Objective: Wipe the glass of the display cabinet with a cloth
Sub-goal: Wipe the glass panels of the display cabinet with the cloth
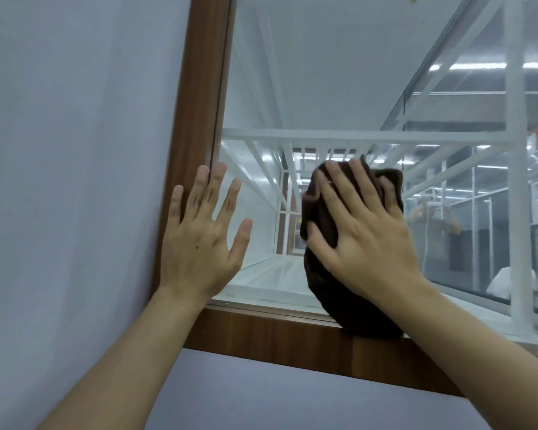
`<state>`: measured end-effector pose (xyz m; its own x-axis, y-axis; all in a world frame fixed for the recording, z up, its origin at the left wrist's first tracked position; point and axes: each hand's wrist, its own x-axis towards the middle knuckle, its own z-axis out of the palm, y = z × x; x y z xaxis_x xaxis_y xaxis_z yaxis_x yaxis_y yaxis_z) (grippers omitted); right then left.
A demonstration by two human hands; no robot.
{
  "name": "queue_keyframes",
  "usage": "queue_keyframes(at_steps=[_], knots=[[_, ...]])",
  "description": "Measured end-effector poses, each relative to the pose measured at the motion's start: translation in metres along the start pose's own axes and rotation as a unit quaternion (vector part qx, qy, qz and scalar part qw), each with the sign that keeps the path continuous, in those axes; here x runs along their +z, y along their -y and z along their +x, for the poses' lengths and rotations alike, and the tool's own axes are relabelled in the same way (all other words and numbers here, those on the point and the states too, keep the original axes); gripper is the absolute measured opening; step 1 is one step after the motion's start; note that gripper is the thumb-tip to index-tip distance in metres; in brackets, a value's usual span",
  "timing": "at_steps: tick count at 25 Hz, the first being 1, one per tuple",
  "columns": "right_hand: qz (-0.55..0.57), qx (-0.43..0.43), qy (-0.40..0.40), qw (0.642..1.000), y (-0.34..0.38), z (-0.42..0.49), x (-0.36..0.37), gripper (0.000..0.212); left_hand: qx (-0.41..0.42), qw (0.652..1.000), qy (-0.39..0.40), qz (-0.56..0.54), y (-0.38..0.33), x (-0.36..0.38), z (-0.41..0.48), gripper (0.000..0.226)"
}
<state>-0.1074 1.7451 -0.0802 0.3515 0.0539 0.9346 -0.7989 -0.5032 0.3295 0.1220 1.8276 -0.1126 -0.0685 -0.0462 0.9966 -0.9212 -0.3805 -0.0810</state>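
Note:
The display cabinet's glass pane (339,72) fills the upper right, set in a brown wooden frame (199,103). A dark brown cloth (322,212) lies flat against the lower part of the glass. My right hand (364,231) presses it there with fingers spread and straight, and the cloth's lower end hangs down onto the bottom rail. My left hand (202,234) rests open, fingers spread, over the frame's left upright and the glass edge, a short way left of the cloth.
White shelves and bars (323,138) show inside the cabinet, with ceiling lights reflected in the glass. A pale wall (75,181) lies left of and below the frame. The bottom wooden rail (277,339) runs under both hands.

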Motion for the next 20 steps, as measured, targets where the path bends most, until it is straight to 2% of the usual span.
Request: queue_keyframes(at_steps=[3, 6, 9, 14, 16, 20], knots=[[0.033, 0.036, -0.011, 0.999, 0.036, 0.043, 0.005, 0.074, -0.009, 1.0, 0.004, -0.007, 0.005, 0.001, -0.004, 0.065], [0.042, -0.022, 0.001, 0.999, 0.069, 0.021, 0.018, 0.074, -0.006, 1.0, 0.009, -0.007, 0.008, 0.001, -0.005, 0.064], [0.037, -0.078, 0.005, 0.996, 0.058, -0.018, 0.02, 0.075, -0.01, 1.0, 0.004, -0.02, 0.011, 0.002, -0.008, 0.061], [0.051, -0.002, -0.014, 0.999, 0.057, 0.019, 0.017, 0.08, -0.025, 0.998, -0.002, -0.055, 0.012, 0.003, -0.009, 0.058], [0.052, -0.044, -0.003, 0.998, 0.057, 0.015, 0.018, 0.08, -0.025, 0.997, 0.001, -0.073, 0.015, 0.003, -0.009, 0.058], [0.051, -0.223, 0.033, 0.973, 0.035, -0.012, 0.016, 0.073, -0.012, 0.996, 0.019, -0.086, 0.023, -0.001, -0.014, 0.059]])
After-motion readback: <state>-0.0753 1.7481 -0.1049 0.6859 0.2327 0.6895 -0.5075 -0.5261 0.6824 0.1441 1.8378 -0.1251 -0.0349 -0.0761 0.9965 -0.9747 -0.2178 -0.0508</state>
